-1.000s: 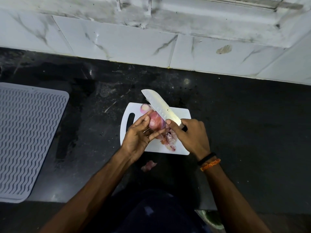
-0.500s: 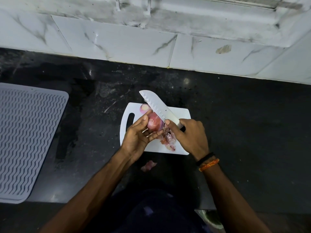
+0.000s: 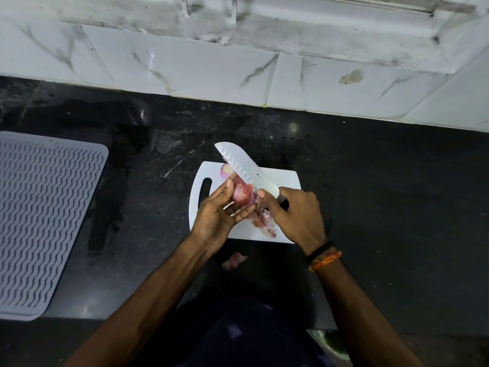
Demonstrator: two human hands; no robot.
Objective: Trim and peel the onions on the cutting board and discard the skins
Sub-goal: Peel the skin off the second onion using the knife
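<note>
Onion point(image 3: 242, 194) peeling is sitting partway done over the white plastic cutting board point(image 3: 280, 178).
Left hand point(image 3: 215, 215) is cradling the pink, glossy bulb with curled fingers; right hand point(image 3: 296, 214) is gripping the dimpled steel knife point(image 3: 244, 168), thumb pressing skin. Papery skins point(image 3: 264, 222) are lying undiscarded; another onion point(image 3: 226, 170) is waiting behind.

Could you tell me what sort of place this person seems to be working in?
Most likely a home kitchen: a dark stone counter runs along a white marble-look tiled wall, a white cutting board carries an onion being peeled with a knife, and a grey ribbed draining mat lies at the left.
</note>
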